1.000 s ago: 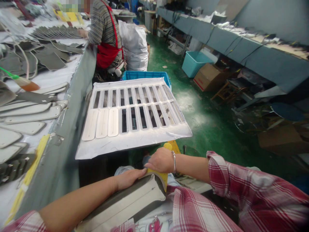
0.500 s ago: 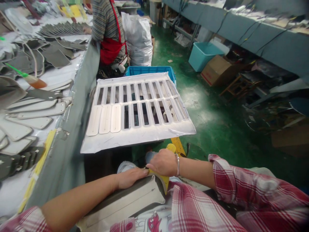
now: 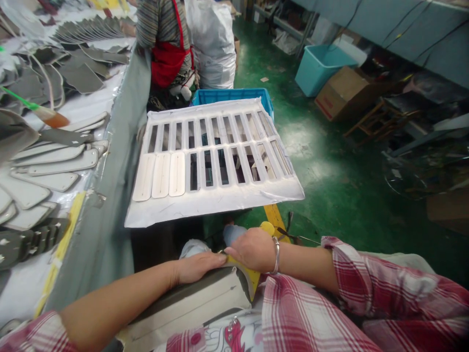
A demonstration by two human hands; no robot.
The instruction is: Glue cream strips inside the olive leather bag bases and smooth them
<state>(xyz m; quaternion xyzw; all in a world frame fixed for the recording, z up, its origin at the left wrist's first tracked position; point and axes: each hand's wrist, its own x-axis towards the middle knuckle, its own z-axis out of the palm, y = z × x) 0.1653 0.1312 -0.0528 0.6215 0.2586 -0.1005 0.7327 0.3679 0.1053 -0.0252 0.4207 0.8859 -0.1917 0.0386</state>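
A cream piece with grey edges and a dark line along it [image 3: 190,310] lies across my lap, its right end curling up. My left hand [image 3: 198,267] rests flat along its far edge, fingers stretched towards my right hand [image 3: 252,249]. The right hand is closed in a fist; what is inside is hidden. A rounded yellow end [image 3: 267,227] shows behind it, and a curved yellow surface [image 3: 253,282] lies below. Between the two hands a small shiny bit is too small to name. Beyond stands a white slotted frame [image 3: 176,213] with three cream strips [image 3: 160,175] on its left.
On the left, a covered table [image 3: 120,146] carries grey and cream pieces and a brush with a green handle [image 3: 22,100]. A person in a red apron [image 3: 166,61] is beside it. A blue crate [image 3: 234,94], turquoise bin [image 3: 322,71] and cardboard box [image 3: 344,93] stand on the floor.
The view has shifted a little, so the bench and boxes sit higher and farther right. Both hands keep nearly the same pose at the cream piece.
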